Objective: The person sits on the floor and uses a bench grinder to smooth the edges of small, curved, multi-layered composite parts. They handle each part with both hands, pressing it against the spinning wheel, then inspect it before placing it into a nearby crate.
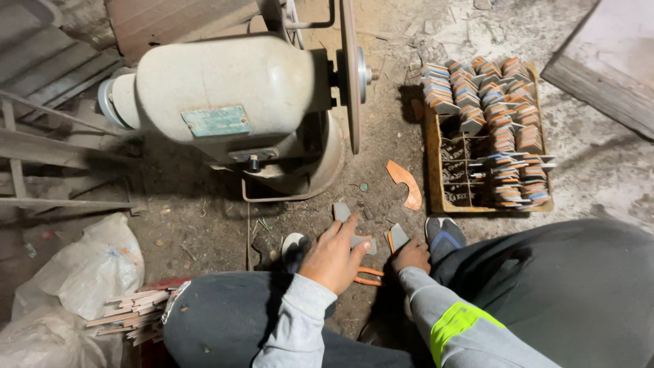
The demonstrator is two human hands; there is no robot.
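A wooden crate is sitting on the dirt floor at the right, partly filled w/ stacked flat shaped pieces in grey, orange and blue; its lower-left part is showing dark dividers w/ fewer pieces. At the bottom left, a white plastic bag is lying beside a bundle of thin flat strips.

The person is crouching, knees up, in front of a pale bench grinder w/ its disc edge-on. The left hand is curling its fingers over a grey flat piece that's lying on the floor, approx. between the knees; the piece is sticking out past the fingertips toward the grinder base. The right hand is closing its grip on a smaller grey piece w/ an orange edge, held upright just above the knuckles. An orange curved offcut is lying on the floor near the crate, apart from both hands. More orange bits are lying under the hands.
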